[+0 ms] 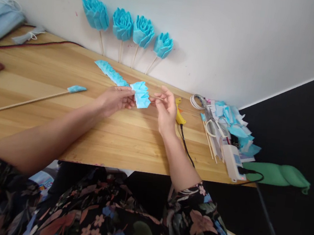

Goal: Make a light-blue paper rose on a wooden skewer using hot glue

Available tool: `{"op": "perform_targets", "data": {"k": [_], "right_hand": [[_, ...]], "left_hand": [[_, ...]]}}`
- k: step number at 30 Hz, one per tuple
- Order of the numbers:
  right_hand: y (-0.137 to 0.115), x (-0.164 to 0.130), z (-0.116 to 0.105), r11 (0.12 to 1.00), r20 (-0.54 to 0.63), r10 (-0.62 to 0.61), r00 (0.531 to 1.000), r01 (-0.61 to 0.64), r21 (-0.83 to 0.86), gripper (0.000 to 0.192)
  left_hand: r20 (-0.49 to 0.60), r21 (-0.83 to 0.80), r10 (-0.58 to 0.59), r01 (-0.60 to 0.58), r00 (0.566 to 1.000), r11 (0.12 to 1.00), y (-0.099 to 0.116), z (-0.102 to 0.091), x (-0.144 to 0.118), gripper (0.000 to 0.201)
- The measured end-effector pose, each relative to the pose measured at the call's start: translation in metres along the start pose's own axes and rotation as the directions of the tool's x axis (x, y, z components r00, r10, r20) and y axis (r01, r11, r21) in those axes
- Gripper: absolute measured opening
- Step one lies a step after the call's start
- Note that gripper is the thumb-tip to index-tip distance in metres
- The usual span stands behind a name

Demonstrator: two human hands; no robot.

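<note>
Even, soft daylight-like illumination fills the scene; the white wall (pixel 216 28) and wooden table (pixel 64 69) are bright without harsh glare. Faint, diffuse shadows fall behind the blue paper flowers (pixel 123 25) onto the wall, slightly to their right. The right side is a dark area with little visible detail. Wide-angle distortion bends the table's edges and tilts the wall line; corners darken slightly. The centre is reasonably sharp; the patterned clothing (pixel 108 215) at the bottom appears softer.

No legible text or labels anywhere.
</note>
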State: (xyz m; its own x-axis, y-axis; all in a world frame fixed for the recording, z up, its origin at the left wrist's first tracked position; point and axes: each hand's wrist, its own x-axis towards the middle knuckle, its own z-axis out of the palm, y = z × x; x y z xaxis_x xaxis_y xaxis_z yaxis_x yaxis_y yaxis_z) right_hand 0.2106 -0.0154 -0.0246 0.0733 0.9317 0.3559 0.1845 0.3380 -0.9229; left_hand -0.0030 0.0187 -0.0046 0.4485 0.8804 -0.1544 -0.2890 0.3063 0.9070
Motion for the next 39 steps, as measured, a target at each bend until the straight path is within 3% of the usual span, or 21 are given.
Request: {"op": "perform_targets", "data": {"k": [5,9,16,25,33,39], "right_hand": [[-0.001,0.000,0.001,0.957,0.022,0.261,0.965,-0.262,0.121,0.050],[-0.007,-0.003,0.004,0.920,0.066,0.350,0.935,-0.356,0.165,0.055],[-0.010,0.000,0.001,0.931,-0.028,0.310,0.950,-0.297,0.212,0.051],[-0.014,-0.001,-0.002,0.950,-0.011,0.273,0.962,-0.268,0.158,0.055],[-0.014,0.001,0.003,0.981,-0.019,0.158,0.987,-0.155,0.114,0.060],[-0.015,0.000,0.005,0.988,0.030,0.146,0.989,-0.147,0.052,0.045]], "left_hand": [[0.007,0.003,-0.015,0.015,1.000,1.000,-0.002,0.001,0.000,0.025],[-0.009,0.001,-0.032,0.032,0.999,1.000,-0.002,0.003,-0.001,0.024],[-0.075,0.009,-0.023,0.024,0.997,1.000,-0.001,0.005,0.000,0.031],[-0.098,-0.027,-0.019,0.017,0.995,0.999,0.001,0.007,-0.002,0.032],[-0.079,-0.058,-0.011,0.007,0.997,0.998,-0.003,0.001,0.003,0.029],[-0.014,-0.061,0.027,-0.028,1.000,0.998,-0.002,0.002,0.001,0.025]]}}
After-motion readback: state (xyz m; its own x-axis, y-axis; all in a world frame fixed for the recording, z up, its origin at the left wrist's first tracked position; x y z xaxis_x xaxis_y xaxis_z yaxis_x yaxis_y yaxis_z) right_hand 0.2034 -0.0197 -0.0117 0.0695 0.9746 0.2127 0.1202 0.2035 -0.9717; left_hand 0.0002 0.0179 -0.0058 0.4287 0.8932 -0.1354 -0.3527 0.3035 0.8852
